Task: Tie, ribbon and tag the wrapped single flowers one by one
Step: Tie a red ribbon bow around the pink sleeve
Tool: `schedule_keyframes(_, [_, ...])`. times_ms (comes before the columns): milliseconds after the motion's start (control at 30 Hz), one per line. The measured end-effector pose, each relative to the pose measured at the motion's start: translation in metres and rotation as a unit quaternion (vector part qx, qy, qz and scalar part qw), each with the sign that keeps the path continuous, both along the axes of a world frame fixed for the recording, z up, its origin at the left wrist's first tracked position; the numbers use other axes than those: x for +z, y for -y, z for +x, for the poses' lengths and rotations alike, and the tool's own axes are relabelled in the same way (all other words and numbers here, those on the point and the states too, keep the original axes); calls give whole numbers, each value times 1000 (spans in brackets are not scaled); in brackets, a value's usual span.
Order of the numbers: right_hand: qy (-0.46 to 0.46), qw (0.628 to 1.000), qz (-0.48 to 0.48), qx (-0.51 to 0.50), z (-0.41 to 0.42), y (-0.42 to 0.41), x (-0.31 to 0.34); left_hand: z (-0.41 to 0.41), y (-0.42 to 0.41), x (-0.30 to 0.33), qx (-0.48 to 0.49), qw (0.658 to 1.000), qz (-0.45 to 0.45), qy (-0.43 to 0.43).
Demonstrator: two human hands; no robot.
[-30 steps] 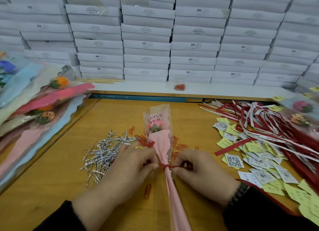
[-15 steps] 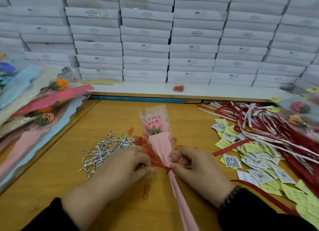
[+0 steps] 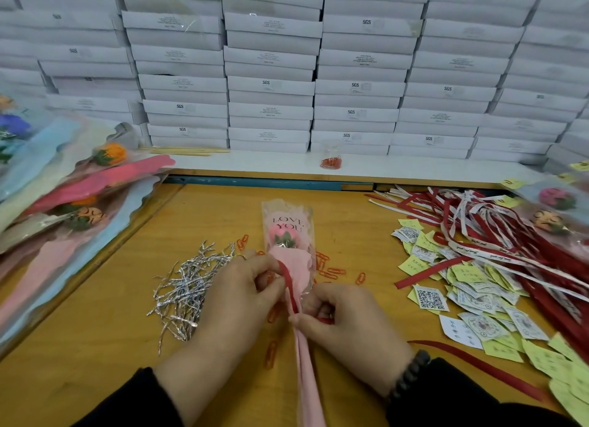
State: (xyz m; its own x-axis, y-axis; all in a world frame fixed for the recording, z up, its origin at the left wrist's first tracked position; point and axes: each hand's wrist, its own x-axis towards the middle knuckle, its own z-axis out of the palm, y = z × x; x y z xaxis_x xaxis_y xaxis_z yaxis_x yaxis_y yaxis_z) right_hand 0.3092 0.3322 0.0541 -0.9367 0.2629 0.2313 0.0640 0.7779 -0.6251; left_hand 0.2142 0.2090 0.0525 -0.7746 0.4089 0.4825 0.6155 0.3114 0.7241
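A single pink flower in a clear "LOVE YOU" sleeve and pink paper (image 3: 288, 235) lies on the wooden table (image 3: 95, 347), stem toward me. A red ribbon (image 3: 288, 283) wraps its neck and runs up across the pink paper. My left hand (image 3: 236, 299) pinches the ribbon's upper end beside the wrap. My right hand (image 3: 347, 324) pinches the ribbon at the neck, where the paper narrows. The ribbon's other end is hidden under my right fingers.
Silver twist ties (image 3: 188, 286) lie left of my hands, red paper clips (image 3: 331, 272) around the flower. Paper tags (image 3: 462, 286) and red and white ribbons (image 3: 497, 232) fill the right. Wrapped flowers (image 3: 63, 203) are piled at left. White boxes (image 3: 271, 85) are stacked behind.
The ribbon was held level across the neck; my left hand has lifted its end up along the pink paper. My right hand stays pinched at the neck.
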Motion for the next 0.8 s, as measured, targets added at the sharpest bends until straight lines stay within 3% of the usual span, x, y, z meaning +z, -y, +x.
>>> schedule_keyframes(67, [-6, 1000, -1, 0, -1, 2, -1, 1, -2, -2, -11, 999, 26, 28])
schedule_keyframes(233, [-2, 1000, -11, 5, 0, 4, 0, -1, -2, -2, 12, 1000, 6, -3])
schedule_keyframes(333, [0, 1000, -18, 0, 0, 5, -1, 0, -3, -2, -12, 995, 76, 71])
schedule_keyframes(400, [-2, 1000, -17, -6, -1, 5, -1, 5, -6, -1, -77, 979, 112, 152])
schedule_keyframes(467, [-5, 1000, -17, -11, -1, 4, -2, 10, -7, 0, -124, 967, 106, 194])
schedule_keyframes(633, [9, 1000, -15, -3, 0, -1, 1, 11, -5, 5, -106, 968, 50, 222])
schedule_keyframes(733, [63, 997, -35, 1, 1, -6, 11, 12, -3, 11, -104, 959, 61, 255])
schedule_keyframes(800, [135, 983, -125, 2, 3, -13, 18, 13, -2, 14, -100, 956, 73, 265])
